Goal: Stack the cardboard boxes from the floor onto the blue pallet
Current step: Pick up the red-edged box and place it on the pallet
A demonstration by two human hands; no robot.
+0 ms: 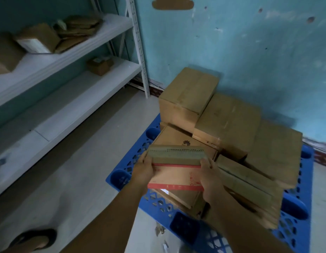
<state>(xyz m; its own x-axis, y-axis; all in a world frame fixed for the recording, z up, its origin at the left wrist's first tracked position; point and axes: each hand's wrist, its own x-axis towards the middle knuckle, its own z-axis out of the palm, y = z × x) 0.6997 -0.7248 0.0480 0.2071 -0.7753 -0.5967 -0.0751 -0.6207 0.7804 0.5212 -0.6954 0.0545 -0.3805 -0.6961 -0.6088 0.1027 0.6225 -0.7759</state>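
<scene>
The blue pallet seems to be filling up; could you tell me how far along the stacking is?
Well along: several cardboard boxes already sit stacked on the blue pallet, against the wall. In hand: the left hand and right hand grip a red-striped box by its sides, above the pallet's near boxes, not yet set down. No boxes show on the visible floor, so little may remain.

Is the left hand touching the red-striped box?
Touching. The head view shows the left hand gripping the left end of the red-striped box, fingers curled round its edge.
</scene>
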